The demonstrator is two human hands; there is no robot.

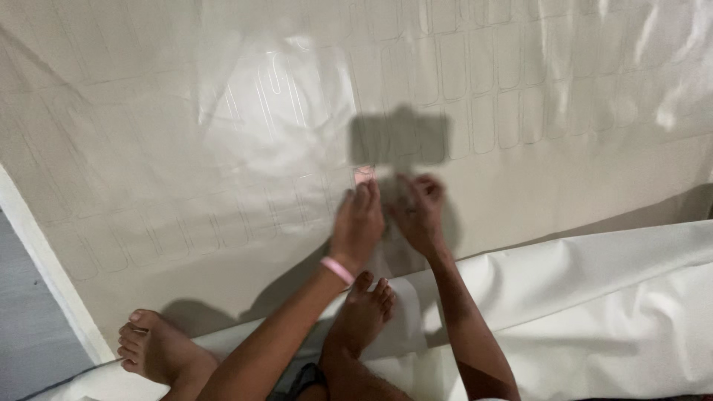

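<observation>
Pink template lies at left hand fingertips.

The pale sheet lies flat and open ahead and to both sides. Nearer in, two bare feet and a folded white layer crowd the way.

A large sheet is spread across the floor, and rows of outlined shapes are marked on it toward the far side. The left hand and the right hand are placed side by side on the sheet near its middle, with a small template just beyond the left fingertips. Two bare feet are set nearer, one on the sheet's near edge, one further left. A folded part of the sheet lies near right, and bare floor is left at the near left.
</observation>
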